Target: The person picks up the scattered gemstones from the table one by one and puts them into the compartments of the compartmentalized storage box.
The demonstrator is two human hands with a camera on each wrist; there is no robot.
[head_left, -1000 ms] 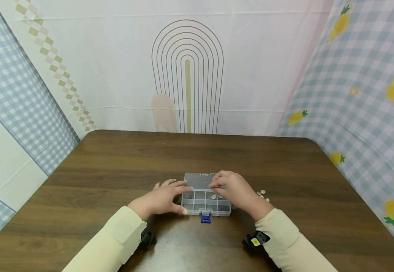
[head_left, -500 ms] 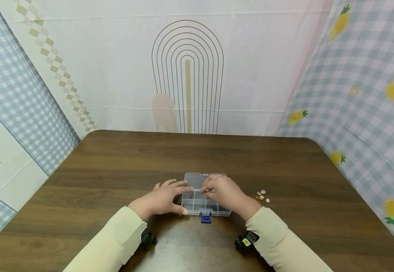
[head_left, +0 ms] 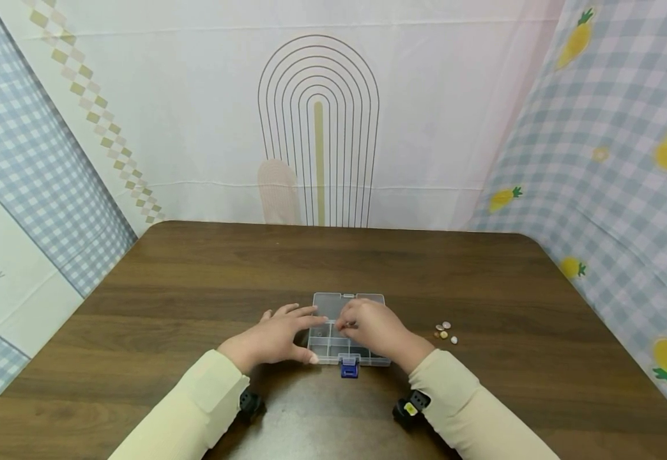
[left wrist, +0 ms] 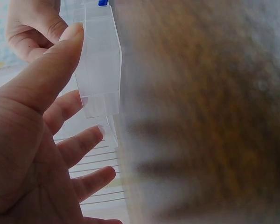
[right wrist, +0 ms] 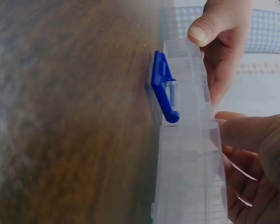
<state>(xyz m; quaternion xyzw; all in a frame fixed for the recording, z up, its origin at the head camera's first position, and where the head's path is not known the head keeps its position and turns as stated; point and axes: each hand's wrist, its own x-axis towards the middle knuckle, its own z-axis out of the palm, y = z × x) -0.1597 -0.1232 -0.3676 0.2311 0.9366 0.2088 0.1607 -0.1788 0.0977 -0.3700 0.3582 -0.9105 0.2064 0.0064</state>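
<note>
A clear plastic compartment box (head_left: 340, 350) stands on the table with its lid (head_left: 328, 300) laid back at the far side. Its blue latch (head_left: 349, 368) hangs at the front. My left hand (head_left: 270, 335) rests against the box's left end, fingers spread and fairly straight, thumb at the near corner. Over the middle of the back compartments, my right hand (head_left: 376, 327) has its thumb and fingertips together, pinching what looks like a small pale button, mostly hidden. In the right wrist view the thumb (right wrist: 242, 133) is beside the box rim.
Several small round pieces, white and gold, perhaps buttons (head_left: 444, 334), lie on the brown wooden table (head_left: 241, 268) to the right of the box. Patterned cloths (head_left: 425, 115) hang behind the table and along both sides.
My right hand has moved left across the box, from the right-hand compartments to nearer the middle, and now sits slightly lower. The left hand and the box have stayed in place.
</note>
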